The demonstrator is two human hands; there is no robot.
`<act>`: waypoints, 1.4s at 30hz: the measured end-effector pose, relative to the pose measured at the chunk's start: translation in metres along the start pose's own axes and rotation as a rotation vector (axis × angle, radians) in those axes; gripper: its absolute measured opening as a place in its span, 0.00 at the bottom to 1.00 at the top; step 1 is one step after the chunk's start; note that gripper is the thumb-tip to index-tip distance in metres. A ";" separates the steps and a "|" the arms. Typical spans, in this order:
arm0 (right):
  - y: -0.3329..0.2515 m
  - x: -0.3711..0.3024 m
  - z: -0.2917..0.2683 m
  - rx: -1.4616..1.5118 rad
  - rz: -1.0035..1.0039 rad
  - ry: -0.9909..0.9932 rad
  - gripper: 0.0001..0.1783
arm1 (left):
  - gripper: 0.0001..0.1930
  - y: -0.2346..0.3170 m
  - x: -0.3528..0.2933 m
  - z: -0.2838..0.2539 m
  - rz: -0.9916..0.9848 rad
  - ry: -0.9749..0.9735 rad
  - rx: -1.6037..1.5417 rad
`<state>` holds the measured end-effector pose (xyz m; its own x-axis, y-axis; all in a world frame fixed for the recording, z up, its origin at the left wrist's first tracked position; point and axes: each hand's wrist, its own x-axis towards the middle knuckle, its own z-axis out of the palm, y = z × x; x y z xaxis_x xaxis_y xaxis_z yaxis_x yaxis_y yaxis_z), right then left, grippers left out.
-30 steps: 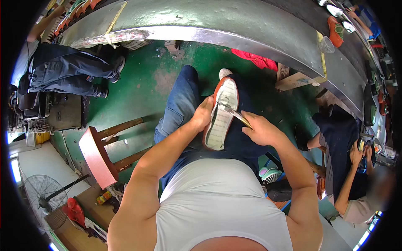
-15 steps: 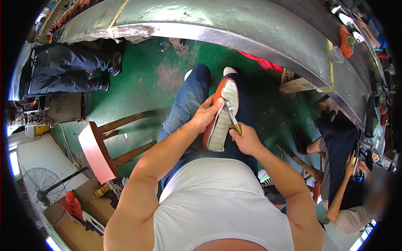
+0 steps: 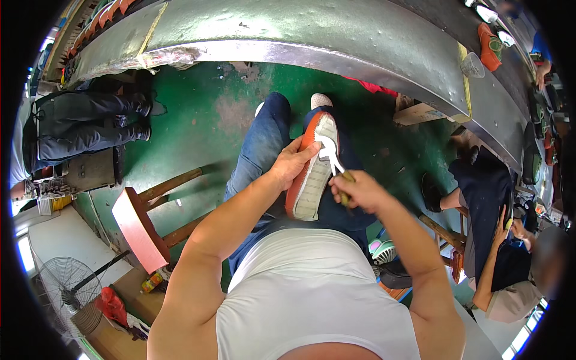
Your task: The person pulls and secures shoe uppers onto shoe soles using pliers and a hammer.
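Observation:
An orange-red shoe lies across my thighs, its pale underside turned up and its long axis running away from me. My left hand grips its left side, thumb pressed on the underside near the middle. In my right hand is a pair of pincers with bright metal jaws and olive-brown handles. The jaws rest at or just over the shoe's underside, beside my left thumb. Glare and motion blur hide whether they bite on anything.
A long metal-topped bench curves across the far side, with another orange shoe and a clear cup on it. A wooden stool and a fan stand left. A seated co-worker is close on the right.
The pincers' handles have swung slightly toward my right and my right hand has shifted right, blurred by motion. My left hand keeps its hold. The co-worker at far left has moved left.

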<state>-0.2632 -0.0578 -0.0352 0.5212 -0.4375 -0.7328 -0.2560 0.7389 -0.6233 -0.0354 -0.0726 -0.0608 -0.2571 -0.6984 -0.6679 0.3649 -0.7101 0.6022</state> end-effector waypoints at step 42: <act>0.023 -0.028 0.027 -0.997 -0.461 0.233 0.17 | 0.29 0.010 0.012 -0.014 -0.072 0.001 0.285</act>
<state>-0.2615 -0.0142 -0.0216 0.5962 -0.7255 -0.3438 -0.6694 -0.2129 -0.7117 -0.0221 -0.0864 -0.0690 -0.2721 -0.6455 -0.7137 0.0795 -0.7542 0.6518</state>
